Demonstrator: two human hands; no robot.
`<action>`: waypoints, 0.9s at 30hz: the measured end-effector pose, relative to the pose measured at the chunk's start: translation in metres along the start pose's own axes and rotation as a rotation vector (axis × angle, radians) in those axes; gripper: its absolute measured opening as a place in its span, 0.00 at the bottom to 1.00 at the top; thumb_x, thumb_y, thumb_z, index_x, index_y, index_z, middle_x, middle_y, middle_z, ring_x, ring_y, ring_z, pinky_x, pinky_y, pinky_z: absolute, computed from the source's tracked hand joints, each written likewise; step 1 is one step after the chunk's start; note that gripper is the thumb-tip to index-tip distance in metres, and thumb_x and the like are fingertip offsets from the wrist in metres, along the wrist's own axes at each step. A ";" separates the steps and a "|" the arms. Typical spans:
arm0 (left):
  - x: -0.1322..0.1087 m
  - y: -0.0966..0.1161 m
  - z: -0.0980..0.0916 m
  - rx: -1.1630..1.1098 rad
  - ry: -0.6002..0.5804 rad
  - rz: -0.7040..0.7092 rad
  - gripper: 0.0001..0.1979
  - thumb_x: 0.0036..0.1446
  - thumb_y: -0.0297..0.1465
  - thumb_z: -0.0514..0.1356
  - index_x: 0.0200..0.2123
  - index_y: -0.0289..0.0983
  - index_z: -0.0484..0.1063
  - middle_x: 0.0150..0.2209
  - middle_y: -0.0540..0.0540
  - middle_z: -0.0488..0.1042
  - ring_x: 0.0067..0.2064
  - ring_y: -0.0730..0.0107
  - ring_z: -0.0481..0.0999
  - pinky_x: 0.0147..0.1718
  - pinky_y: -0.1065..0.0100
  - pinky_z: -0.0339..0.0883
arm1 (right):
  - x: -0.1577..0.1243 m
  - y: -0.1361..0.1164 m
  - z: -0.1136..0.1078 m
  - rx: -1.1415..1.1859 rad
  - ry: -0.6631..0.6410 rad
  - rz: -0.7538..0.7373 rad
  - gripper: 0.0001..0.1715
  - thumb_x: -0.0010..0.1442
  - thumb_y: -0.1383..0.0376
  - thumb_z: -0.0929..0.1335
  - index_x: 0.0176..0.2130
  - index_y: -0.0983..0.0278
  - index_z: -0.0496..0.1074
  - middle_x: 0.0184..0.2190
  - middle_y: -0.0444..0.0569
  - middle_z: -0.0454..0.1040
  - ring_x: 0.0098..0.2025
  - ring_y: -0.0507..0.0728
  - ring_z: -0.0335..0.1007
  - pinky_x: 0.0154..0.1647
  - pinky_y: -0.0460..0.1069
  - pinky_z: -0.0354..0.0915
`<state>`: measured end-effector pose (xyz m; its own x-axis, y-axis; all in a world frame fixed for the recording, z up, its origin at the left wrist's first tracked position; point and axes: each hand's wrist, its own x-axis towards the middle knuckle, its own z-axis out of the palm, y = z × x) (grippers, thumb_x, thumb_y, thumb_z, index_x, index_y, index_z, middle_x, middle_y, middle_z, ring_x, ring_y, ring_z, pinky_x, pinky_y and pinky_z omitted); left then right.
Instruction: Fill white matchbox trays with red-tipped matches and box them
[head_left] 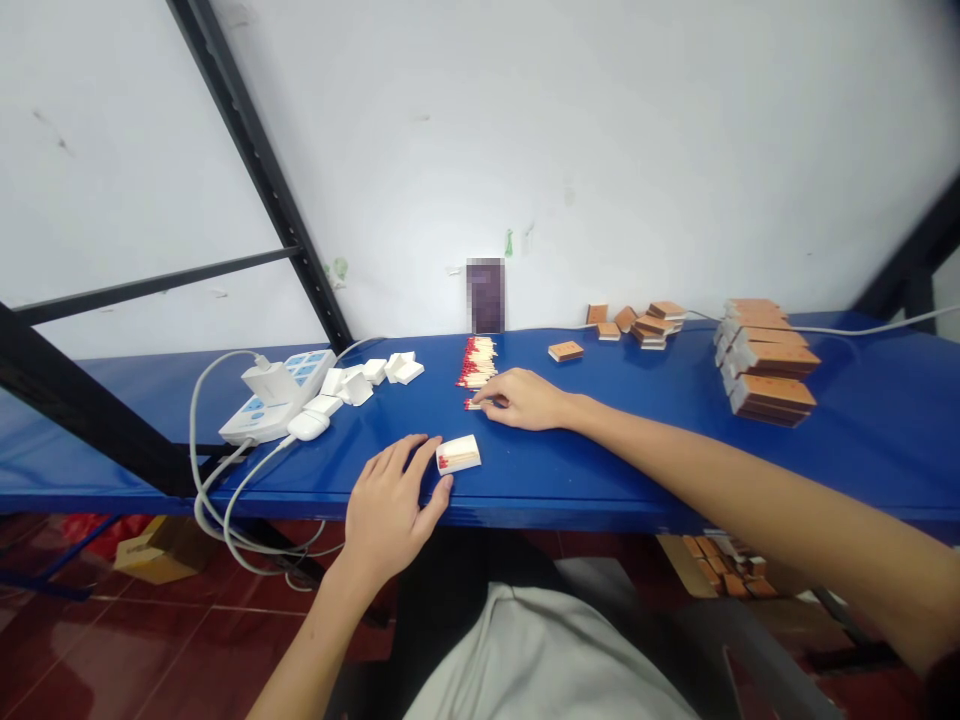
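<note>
My left hand (394,500) steadies a small white matchbox tray (466,447), thumb and forefinger at its left end. A few red-tipped matches (450,461) lie inside the tray. Beyond it, my right hand (521,400) pinches at some matches (471,405) on the blue tabletop, their red heads showing to the left of the fingertips. How many the fingers cover is hidden. Just behind the right hand spreads a pile of loose matches (477,362), heads mostly pointing left.
White trays (373,371) lie at left, by a power strip (300,372) with cables and a white plug. Brown matchboxes (654,325) sit at the back right, with a single matchbox (565,351) nearer and stacked matchboxes (772,360) farther right. A dark pixelated object (486,296) stands against the wall.
</note>
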<state>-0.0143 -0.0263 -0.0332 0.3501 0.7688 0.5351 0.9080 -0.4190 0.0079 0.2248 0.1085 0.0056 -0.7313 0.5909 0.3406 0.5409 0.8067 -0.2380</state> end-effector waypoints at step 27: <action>0.001 0.000 0.002 -0.010 0.008 0.002 0.20 0.69 0.40 0.50 0.59 0.39 0.67 0.57 0.41 0.71 0.57 0.53 0.71 0.54 0.54 0.64 | 0.002 0.006 0.003 -0.091 0.036 0.163 0.19 0.64 0.62 0.64 0.50 0.60 0.78 0.46 0.49 0.81 0.46 0.60 0.75 0.42 0.49 0.63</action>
<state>-0.0136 -0.0249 -0.0342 0.3498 0.7643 0.5417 0.9051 -0.4249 0.0151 0.2258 0.1147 0.0015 -0.6160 0.7119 0.3373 0.6879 0.6947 -0.2099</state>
